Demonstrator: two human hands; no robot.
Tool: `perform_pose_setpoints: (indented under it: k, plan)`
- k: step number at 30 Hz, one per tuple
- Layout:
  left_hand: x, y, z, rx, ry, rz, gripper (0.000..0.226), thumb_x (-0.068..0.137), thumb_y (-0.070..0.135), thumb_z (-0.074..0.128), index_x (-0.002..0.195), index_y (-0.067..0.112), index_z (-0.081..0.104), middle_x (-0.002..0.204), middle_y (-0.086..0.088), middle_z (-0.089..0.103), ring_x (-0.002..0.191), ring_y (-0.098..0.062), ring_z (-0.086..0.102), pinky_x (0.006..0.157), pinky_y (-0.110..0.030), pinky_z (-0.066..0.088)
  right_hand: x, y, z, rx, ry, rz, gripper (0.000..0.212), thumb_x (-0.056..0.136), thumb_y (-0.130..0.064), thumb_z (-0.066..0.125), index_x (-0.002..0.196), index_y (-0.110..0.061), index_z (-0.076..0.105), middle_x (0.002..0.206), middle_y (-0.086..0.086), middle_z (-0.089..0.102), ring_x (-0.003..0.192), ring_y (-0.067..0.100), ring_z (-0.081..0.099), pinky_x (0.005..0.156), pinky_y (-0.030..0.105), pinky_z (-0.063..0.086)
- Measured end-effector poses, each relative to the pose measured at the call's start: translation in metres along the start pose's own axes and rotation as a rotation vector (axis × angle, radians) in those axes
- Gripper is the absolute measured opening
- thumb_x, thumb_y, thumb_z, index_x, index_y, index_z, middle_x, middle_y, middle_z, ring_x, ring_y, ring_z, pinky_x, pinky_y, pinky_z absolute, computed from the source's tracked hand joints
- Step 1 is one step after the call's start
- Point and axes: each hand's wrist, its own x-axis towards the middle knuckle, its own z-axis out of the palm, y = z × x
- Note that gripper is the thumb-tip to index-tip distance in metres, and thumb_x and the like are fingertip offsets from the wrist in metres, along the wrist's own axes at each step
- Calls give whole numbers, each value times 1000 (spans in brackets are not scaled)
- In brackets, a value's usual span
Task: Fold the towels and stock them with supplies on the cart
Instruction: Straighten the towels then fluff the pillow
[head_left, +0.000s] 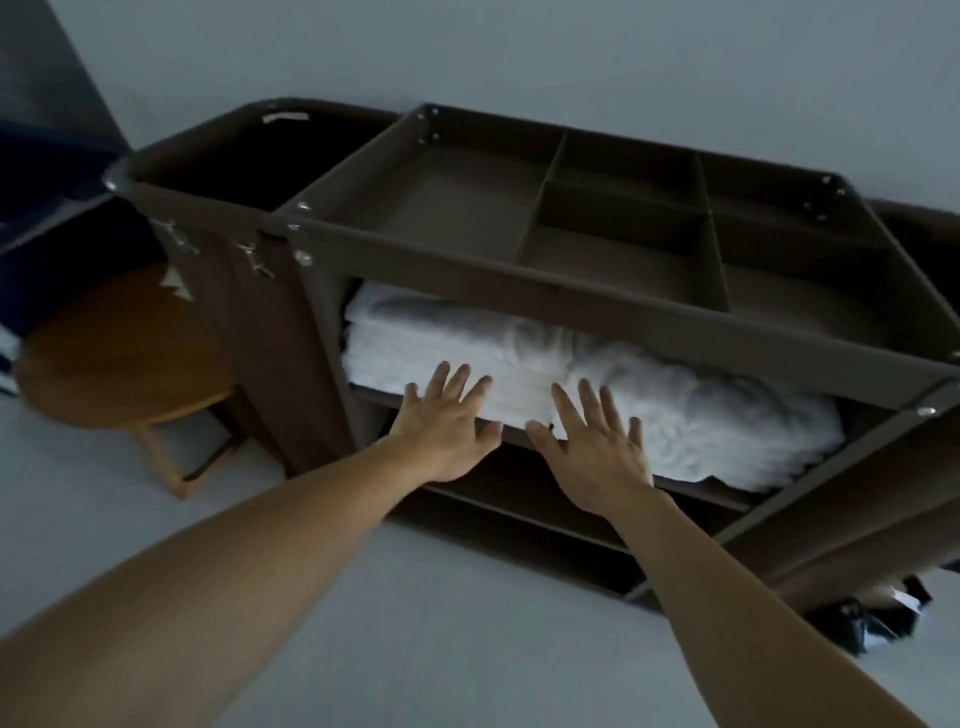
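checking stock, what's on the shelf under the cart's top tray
Stacked white fluffy towels, left hand and right hand flat against their front. The dark brown divided top tray covers whatever lies further back.

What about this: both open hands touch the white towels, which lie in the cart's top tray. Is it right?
No. In the head view the towels lie on the shelf below the top tray; the open left hand and right hand do touch them.
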Motion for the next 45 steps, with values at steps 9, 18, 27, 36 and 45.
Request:
perform_pose_setpoints:
  k: [9,18,27,36,45]
  plan:
    - [-107,-76,-42,-150,85,-321,73,96,64,25,157,27,10,166,-4,9,153,-29,1,116,-58,18,-27,-114,-34,-97,-75,-334,81,89,-79,4,158,-35,1,168,0,-6,153,26,-14,120,59,1]
    - [-212,-215,-25,-282,125,-630,76,92,67,27,156,26,19,164,-1,14,152,-28,3,119,-57,14,-19,-272,-14,-218,-152,-589,82,93,-76,14,159,-28,12,168,3,5,154,26,-5,120,61,7]
    - [-263,-400,-33,-348,190,-720,67,83,62,33,139,26,35,151,-2,32,144,-28,18,110,-58,27,15,-488,24,-209,-209,-729,79,94,-74,21,158,-27,18,167,-1,9,154,22,-2,118,57,12]
    - [-238,-551,-66,-242,149,-682,68,94,59,39,151,25,27,156,-3,27,148,-28,13,116,-58,20,78,-628,30,-172,-205,-719,78,95,-73,18,158,-26,18,167,0,10,154,22,-1,119,52,12]
    - [-159,-686,-89,-199,95,-698,72,93,61,39,153,24,25,159,-2,23,150,-28,12,116,-58,21,213,-736,24,-83,-226,-725,121,64,-94,-9,158,-23,19,167,2,12,154,23,1,120,53,15]
